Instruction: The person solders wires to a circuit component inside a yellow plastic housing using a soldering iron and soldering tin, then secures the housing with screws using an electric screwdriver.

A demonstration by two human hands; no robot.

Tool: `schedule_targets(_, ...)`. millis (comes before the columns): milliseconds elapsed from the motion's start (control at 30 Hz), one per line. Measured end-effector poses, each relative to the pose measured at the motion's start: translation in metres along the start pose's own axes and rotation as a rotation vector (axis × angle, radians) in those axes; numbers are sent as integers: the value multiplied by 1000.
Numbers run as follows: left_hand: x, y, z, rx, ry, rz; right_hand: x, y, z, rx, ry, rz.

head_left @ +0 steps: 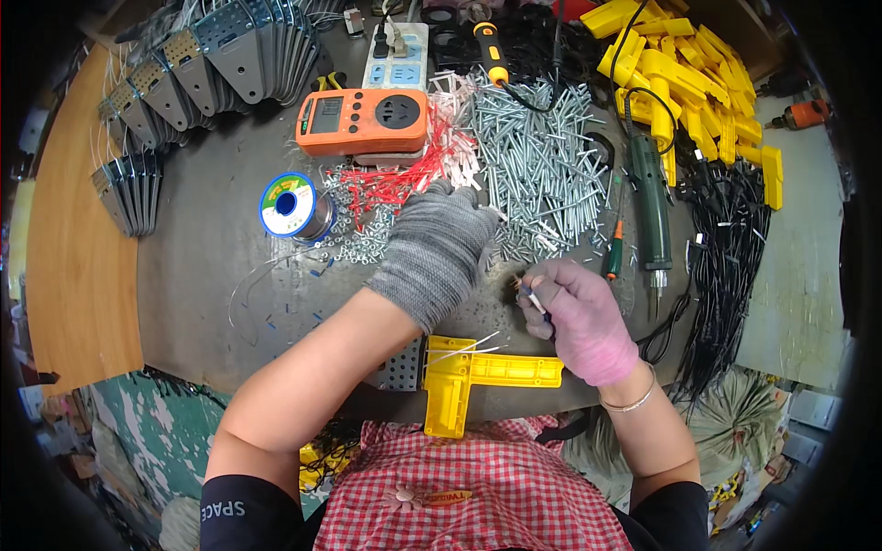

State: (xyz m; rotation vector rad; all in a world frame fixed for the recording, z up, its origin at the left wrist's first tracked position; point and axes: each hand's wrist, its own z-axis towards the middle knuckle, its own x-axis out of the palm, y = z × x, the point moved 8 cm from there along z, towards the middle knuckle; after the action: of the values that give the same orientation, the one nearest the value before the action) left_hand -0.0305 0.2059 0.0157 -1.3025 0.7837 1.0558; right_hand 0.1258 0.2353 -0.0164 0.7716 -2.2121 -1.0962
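1. A solder spool with a blue-and-white flange lies on the grey bench at the left, well apart from both hands. An orange meter sits behind it.
2. The left hand, in a grey knit glove, reaches forward over the bench with the forearm coming up from the lower edge. Its fingers curl down onto the edge of the screw pile, beside the red and white wire pieces. Whether they are clenched on anything cannot be told, as the back of the glove hides them.
3. The screws are long, thin and silver, heaped loosely behind the hands.
4. A yellow plastic T-shaped part lies flat at the near edge of the bench, between the two wrists, with thin white wires across its top. Neither hand touches it.
5. The right hand, in a pink glove, is bent inward at the wrist, a bangle on the forearm. Its fingers pinch a small thin piece with a pale end; it is too small to tell more.
6. A green electric screwdriver lies further right, near a heap of yellow parts.
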Motion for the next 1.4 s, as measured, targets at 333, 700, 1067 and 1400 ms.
schedule_targets(333, -14, -3, -18, 6, -98, -130, 3, 5, 3, 34, 107, 27)
schedule_targets(700, -17, 3, -62, -117, -170, -510, 9, -4, 11, 22, 179, 238)
schedule_targets(1067, -21, 0, -67, -66, -220, -556, 22, 31, -1, -175, -78, -311)
schedule_targets(1400, -28, -14, -62, -38, -213, -410, 20, 41, -10, -327, -139, -564)
